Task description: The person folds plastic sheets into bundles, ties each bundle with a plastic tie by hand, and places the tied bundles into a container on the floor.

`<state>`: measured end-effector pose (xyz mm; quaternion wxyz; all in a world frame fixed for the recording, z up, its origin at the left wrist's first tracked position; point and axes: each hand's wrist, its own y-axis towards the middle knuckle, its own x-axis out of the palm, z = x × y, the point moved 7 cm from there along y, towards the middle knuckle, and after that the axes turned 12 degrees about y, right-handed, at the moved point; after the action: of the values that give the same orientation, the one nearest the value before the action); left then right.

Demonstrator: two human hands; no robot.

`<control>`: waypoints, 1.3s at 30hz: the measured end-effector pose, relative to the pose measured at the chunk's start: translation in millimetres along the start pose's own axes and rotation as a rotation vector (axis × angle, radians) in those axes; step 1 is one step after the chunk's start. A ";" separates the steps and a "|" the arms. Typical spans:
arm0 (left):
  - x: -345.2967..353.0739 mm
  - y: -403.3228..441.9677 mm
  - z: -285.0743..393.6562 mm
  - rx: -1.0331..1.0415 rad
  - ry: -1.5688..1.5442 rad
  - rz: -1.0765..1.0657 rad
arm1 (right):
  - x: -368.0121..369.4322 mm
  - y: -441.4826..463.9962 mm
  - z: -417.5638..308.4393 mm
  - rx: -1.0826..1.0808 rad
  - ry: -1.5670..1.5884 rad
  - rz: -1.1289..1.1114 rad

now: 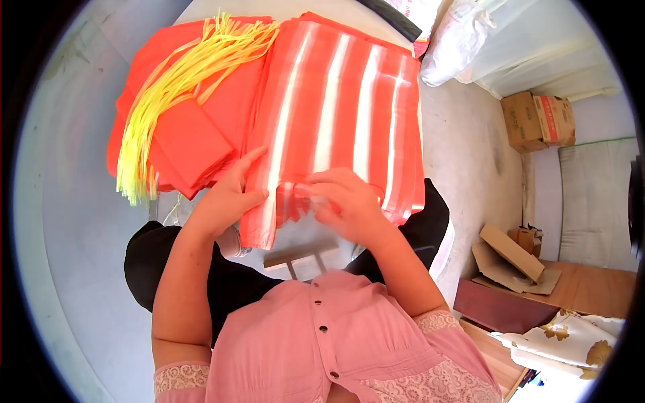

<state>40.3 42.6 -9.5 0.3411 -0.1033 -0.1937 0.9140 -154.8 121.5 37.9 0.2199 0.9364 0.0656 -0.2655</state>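
Observation:
A stack of red fabric with white stripes (342, 101) lies in front of me, its near edge hanging over toward my lap. My left hand (232, 195) rests on its near left corner, thumb and index finger spread apart on the cloth. Curled at the near edge, my right hand (346, 201) pinches the striped fabric; its fingertips are slightly blurred. Left of the stripes is plain red fabric (151, 64), with a smaller folded red piece (195, 141) on top. A bundle of yellow strips (164, 94) drapes across the plain fabric.
A pale table (269, 8) carries the fabric. At its far right are a dark bar (390, 17) and a white plastic bag (460, 40). Cardboard boxes (527, 121) stand by the right wall, and flattened cardboard (507, 262) lies on a wooden surface (594, 285).

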 end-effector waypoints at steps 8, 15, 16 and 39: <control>-8.9 -9.2 -9.7 -0.058 -0.030 -0.025 | 66.5 3.3 -43.4 -0.423 -0.335 0.027; -3.8 -10.8 -2.3 -0.019 -0.021 -0.018 | 81.1 7.2 -64.4 -0.533 -0.269 0.043; -5.6 -9.7 -1.8 0.000 0.025 -0.006 | 79.2 8.3 -65.3 -0.518 -0.253 0.043; -2.3 39.0 40.8 0.108 0.945 0.525 | -44.5 -27.4 80.9 0.723 0.174 0.328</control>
<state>6.2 2.5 10.9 0.1563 -0.5301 0.0604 0.8312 -237.1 109.6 -10.7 -0.0907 0.9704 -0.1637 -0.1529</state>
